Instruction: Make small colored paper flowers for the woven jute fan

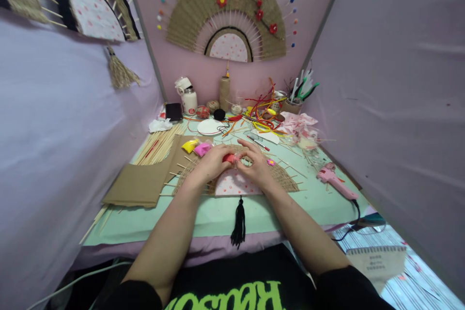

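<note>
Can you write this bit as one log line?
left hand: holds red piece; right hand: at red piece; underneath: woven fan; front: black tassel

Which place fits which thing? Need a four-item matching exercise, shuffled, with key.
Things
1. Pink glue gun with black cord
2. Black thread tassel
3. Small soft-looking red lump
4. White bottle with red mark

Places
A. Between the left hand and right hand
B. Back left of the pale green tabletop
C. Tabletop's right side
D. Near the tabletop's front edge

Pairs: 1-C, 2-D, 3-A, 4-B
</note>
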`<action>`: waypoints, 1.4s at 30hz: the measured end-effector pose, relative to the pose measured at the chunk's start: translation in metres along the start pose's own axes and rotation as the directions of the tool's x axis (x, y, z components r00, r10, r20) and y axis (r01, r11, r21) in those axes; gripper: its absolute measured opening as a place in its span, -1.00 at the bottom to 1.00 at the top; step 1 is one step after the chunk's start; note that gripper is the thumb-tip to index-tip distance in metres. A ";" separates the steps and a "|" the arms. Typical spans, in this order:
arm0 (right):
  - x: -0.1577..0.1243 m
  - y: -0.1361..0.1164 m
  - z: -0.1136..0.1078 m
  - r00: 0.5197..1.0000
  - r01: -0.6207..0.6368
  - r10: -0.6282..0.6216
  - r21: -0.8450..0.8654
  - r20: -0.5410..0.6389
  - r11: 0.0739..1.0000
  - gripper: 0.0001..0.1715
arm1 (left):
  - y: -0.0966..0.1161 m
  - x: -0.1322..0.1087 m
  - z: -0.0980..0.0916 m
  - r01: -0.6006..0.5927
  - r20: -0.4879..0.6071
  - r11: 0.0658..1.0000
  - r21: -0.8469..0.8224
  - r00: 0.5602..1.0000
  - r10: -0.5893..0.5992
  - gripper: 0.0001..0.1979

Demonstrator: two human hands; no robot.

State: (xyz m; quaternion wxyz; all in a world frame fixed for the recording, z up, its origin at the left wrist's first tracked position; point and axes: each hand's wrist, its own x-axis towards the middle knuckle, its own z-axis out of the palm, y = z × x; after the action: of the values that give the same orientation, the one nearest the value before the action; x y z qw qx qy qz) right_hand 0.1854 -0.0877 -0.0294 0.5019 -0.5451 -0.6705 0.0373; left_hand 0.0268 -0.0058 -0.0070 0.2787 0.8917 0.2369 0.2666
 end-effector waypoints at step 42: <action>0.014 -0.001 -0.010 0.853 -0.130 0.273 0.325 -0.445 0.937 -0.84 | 0.000 0.007 -0.007 0.090 -0.205 0.499 -0.862 0.839 -0.504 -0.55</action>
State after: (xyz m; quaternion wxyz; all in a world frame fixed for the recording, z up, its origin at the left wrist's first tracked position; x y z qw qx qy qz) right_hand 0.1934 -0.0828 -0.0150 0.7193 -0.5272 -0.4499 0.0486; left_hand 0.0277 0.0004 0.0005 0.6453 0.5150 0.2934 0.4819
